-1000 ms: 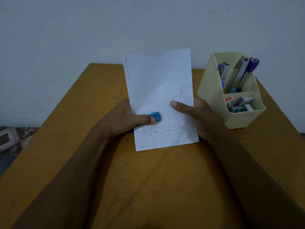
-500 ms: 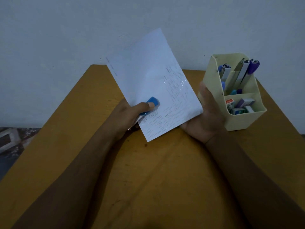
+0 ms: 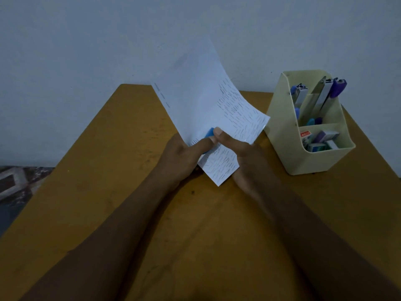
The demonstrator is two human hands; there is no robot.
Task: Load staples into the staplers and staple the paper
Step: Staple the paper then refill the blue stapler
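Observation:
A white sheet of paper (image 3: 201, 98) stands tilted above the middle of the wooden table (image 3: 91, 192), its lower right part covered with many staples. A small blue stapler (image 3: 210, 134) clamps the paper near its lower left edge; most of it is hidden behind the sheet. My left hand (image 3: 184, 155) grips the stapler, thumb on its blue top. My right hand (image 3: 240, 157) holds the paper's lower corner, its thumb pressing beside the left thumb on the stapler.
A cream desk organiser (image 3: 288, 135) stands at the right of the table, holding more staplers (image 3: 325, 92) upright at the back and small staple boxes (image 3: 321, 139) in its front pocket. A plain wall rises behind the table. Patterned floor shows at the left.
The paper has swung from flat-facing to tilted and rotated clockwise. My right hand let go of the sheet's side, then came back under it with its thumb beside the left thumb.

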